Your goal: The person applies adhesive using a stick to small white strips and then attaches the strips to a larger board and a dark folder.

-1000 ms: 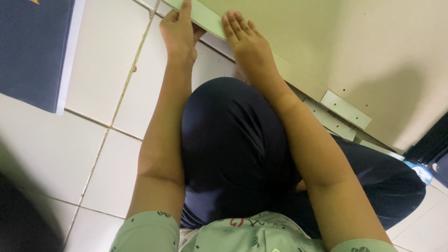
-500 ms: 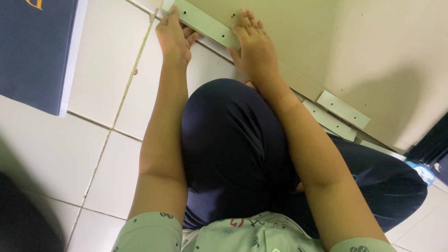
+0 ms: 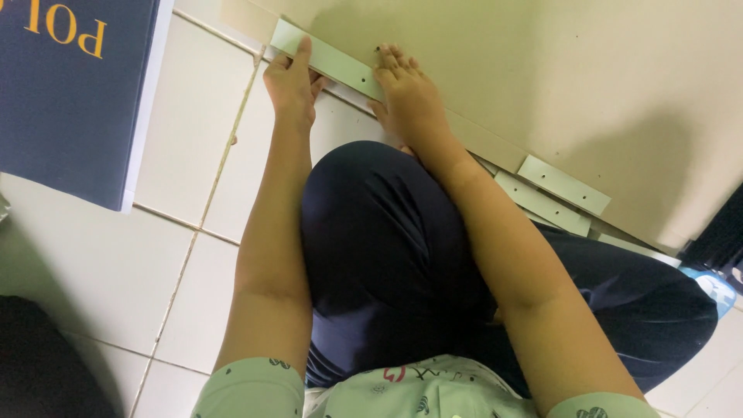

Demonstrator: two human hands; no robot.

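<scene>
Pressing pale strip [image 3: 329, 60] against panel edge [image 3: 495, 147]; both hands.

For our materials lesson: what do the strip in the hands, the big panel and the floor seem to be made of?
Strip: probably coated board or painted metal; pale green, flat, thin, smooth, with a small hole. The left hand and right hand hold it.
Panel: likely laminated board; matt cream, even surface.
Floor: glazed ceramic tile; white squares with grout lines.

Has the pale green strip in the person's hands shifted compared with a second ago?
Cannot tell. The pale strip sits lower in the picture, but the tile joints and blue box shifted alike, so the camera moved.
</scene>
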